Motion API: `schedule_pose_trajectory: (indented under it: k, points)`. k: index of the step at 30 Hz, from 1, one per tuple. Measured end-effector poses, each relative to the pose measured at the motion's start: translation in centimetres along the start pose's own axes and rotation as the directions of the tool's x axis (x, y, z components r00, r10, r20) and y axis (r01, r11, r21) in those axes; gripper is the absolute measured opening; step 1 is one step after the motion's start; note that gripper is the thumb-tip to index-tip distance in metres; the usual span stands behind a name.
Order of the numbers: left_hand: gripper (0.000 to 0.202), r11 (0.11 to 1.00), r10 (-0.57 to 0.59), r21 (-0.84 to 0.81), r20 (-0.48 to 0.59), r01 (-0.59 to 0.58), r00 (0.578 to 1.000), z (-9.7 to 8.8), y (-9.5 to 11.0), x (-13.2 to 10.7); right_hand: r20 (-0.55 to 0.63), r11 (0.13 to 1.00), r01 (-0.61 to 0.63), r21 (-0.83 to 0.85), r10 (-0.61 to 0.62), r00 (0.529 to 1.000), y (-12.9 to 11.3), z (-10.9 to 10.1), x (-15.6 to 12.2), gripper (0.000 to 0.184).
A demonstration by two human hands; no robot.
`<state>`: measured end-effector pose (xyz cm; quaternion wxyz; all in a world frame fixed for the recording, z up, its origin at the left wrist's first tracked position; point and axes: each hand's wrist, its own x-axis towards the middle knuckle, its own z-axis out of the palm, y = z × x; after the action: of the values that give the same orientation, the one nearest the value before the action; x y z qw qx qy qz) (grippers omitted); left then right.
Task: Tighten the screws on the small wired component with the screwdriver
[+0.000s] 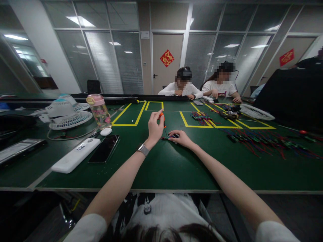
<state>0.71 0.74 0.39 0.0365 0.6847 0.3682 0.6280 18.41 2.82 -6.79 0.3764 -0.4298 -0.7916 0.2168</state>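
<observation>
Screwdriver [163,118] is gripped upright by left hand [154,129], beside small part [168,137] held down by right hand [180,137]; fastening judged unfinished.

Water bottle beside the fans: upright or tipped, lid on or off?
Upright: the water bottle stands on the table, pink lid on.

Orange-handled screwdriver [162,117], gripped near upright with its tip pointing down, just beside a small dark wired component [168,137] lying flat mid-way across the green worktop [176,168].
</observation>
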Motion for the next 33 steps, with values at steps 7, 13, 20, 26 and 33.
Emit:
schedule_pose_trajectory:
  k: [7,13,20,26,33]
  points:
    - [0.029,1.000,0.004,-0.028,0.018,-0.003,1.000,0.08,-0.04,0.00,0.006,1.000,0.005,0.004,-0.005,1.000,0.13,0.02,0.02,0.014]
    - [0.024,1.000,-0.014,0.005,0.001,0.014,1.000,0.04,0.04,-0.05,0.013,1.000,0.001,-0.004,-0.001,1.000,0.19,-0.02,0.03,0.014]
    - [0.031,0.999,-0.004,-0.032,0.038,0.005,0.999,0.02,0.09,-0.07,0.008,1.000,0.002,0.009,-0.002,1.000,0.14,-0.03,-0.01,0.014]
    - [0.023,0.999,-0.025,0.023,-0.002,0.025,1.000,0.07,-0.06,-0.07,0.010,1.000,0.003,0.002,-0.003,1.000,0.15,0.00,0.04,0.014]
    - [0.031,0.998,0.036,-0.058,0.038,-0.034,0.999,0.19,-0.38,0.00,0.014,1.000,-0.001,-0.006,0.001,1.000,0.20,0.02,0.08,0.013]
